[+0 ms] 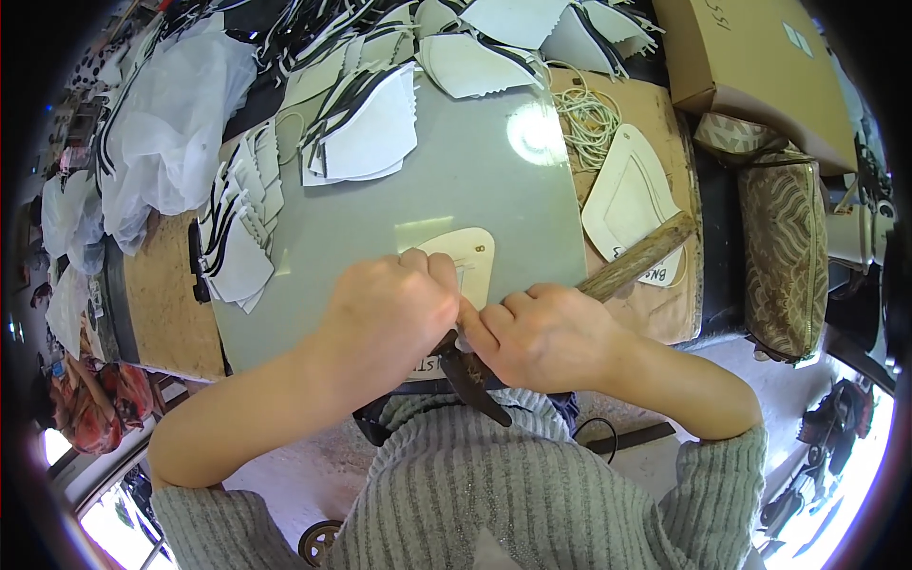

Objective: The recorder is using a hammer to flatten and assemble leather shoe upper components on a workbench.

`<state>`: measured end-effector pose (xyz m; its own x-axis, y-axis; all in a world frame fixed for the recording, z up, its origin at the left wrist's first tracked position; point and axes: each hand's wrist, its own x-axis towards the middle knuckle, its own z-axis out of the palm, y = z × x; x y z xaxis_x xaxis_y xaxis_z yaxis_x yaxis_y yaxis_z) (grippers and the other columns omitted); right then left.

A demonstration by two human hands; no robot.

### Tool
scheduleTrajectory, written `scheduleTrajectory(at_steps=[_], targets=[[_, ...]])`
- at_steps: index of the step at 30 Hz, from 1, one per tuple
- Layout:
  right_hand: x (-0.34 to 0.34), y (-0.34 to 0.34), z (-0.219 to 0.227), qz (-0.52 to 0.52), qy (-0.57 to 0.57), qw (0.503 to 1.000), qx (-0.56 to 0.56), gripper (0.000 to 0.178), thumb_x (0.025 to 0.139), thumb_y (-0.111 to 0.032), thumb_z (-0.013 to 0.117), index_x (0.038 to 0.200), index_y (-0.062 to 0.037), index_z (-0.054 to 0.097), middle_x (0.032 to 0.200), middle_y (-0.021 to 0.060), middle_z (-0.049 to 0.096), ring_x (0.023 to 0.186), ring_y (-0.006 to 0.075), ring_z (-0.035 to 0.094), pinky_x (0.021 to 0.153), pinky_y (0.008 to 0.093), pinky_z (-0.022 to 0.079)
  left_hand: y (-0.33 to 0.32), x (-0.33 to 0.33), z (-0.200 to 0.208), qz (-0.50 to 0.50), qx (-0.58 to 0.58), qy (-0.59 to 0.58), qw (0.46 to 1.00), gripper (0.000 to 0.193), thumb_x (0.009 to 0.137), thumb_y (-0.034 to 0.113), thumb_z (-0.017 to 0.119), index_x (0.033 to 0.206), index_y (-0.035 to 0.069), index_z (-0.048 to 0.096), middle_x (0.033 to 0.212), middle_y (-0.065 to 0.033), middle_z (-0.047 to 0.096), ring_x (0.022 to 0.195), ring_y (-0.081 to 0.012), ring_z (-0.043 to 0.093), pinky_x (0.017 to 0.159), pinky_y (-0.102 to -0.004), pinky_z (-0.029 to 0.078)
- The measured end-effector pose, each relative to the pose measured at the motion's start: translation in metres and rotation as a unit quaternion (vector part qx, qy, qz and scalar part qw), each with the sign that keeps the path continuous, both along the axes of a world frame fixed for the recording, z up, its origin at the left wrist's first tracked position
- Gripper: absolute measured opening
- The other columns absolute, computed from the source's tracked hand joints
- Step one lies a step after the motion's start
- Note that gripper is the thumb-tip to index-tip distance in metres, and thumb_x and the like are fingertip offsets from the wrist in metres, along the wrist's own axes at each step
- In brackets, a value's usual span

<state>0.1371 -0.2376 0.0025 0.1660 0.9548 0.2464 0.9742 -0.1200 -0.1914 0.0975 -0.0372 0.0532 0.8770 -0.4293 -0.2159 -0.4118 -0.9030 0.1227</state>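
Observation:
My left hand (389, 304) is closed in a fist-like pinch near the table's front edge, over a cream pattern piece (477, 251). What its fingertips pinch is hidden. My right hand (549, 337) is closed around a hammer (641, 255), its thumb and fingertips meeting those of the left hand. The hammer's wooden handle sticks out to the upper right, and its dark curved head (470, 382) hangs over the front edge, toward my lap. A bit of something pale shows between the two hands, too small to name.
Fanned stacks of white pieces with black strips (366, 133) lie at the left and along the back of the grey board (475, 161). To the right are a cream template (627, 185), a coil of cord (587, 123), a cardboard box (760, 71) and a patterned zipped pouch (784, 256).

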Motion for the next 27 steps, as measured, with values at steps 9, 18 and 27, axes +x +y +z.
scheduleTrajectory(at_steps=[9,18,27], targets=[[-0.001,-0.002,0.003,-0.013,-0.027,0.999,-0.024,0.043,0.079,-0.015,0.062,0.117,0.0030,0.066,0.066,-0.0008,0.055,0.053,0.0124,0.054,0.045,0.0274,0.043,0.021,0.006,-0.008,0.059,-0.160,0.011,0.985,0.012,0.074,0.002,0.067,0.081,0.000,0.058,0.070,-0.0136,0.061,0.062,-0.0315,0.064,0.056,-0.0420,0.050],[0.003,0.000,-0.001,0.013,0.002,1.000,0.009,0.043,0.079,-0.014,0.061,0.115,0.0079,0.066,0.062,0.0003,0.055,0.047,0.0130,0.053,0.041,0.0282,0.041,0.020,0.014,-0.001,0.037,-0.139,0.066,0.987,0.009,0.078,0.003,0.065,0.079,0.000,0.057,0.068,-0.0147,0.061,0.061,-0.0327,0.064,0.057,-0.0428,0.050],[0.001,-0.001,0.000,-0.006,-0.023,1.000,-0.019,0.043,0.082,-0.020,0.066,0.118,0.0024,0.066,0.065,-0.0021,0.052,0.053,0.0115,0.052,0.045,0.0263,0.042,0.017,-0.002,-0.018,0.092,-0.185,-0.027,0.978,0.013,0.079,0.004,0.068,0.083,0.003,0.055,0.071,-0.0118,0.060,0.060,-0.0324,0.062,0.054,-0.0405,0.049]])
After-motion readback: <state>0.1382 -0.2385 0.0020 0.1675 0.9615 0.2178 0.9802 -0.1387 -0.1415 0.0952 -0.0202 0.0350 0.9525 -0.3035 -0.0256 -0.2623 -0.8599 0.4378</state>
